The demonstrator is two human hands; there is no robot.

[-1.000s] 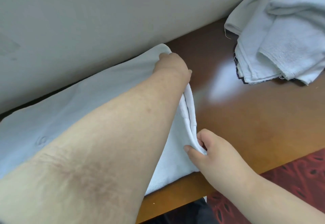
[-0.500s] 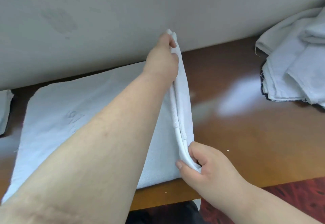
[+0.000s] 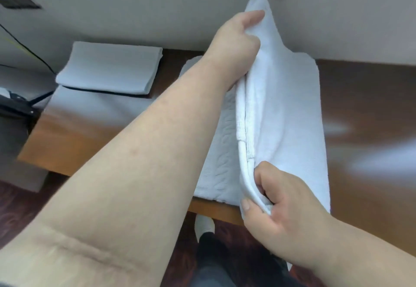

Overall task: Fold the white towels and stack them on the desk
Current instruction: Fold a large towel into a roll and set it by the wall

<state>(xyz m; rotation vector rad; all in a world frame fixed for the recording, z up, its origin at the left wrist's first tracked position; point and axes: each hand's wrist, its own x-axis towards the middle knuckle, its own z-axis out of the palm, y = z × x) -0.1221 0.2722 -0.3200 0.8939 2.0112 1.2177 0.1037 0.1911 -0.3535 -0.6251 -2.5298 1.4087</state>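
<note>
At the far left, black cables (image 3: 27,48) run down the wall (image 3: 135,5) toward dark gear (image 3: 15,104) at the desk's corner. Just right of them a folded white towel (image 3: 110,70) lies flat on the wooden desk (image 3: 74,133), near the wall and well apart from the hands. The left forearm crosses the middle of the view from the lower left. At its end, the left hand (image 3: 236,39) is raised above the desk, its fingers curled tightly round the far corner of the towel being folded (image 3: 288,115). That corner stands up against the wall. The lifted edge of this towel runs in a doubled hem from the left hand down to the right hand (image 3: 283,203). The right hand sits at the desk's near edge and pinches the near corner between thumb and curled fingers. The rest of this towel lies spread on the desk under and to the right of the raised edge, its near end reaching the front edge. Below the desk a foot in a white sock (image 3: 204,223) rests on the dark red patterned floor (image 3: 13,208).
</note>
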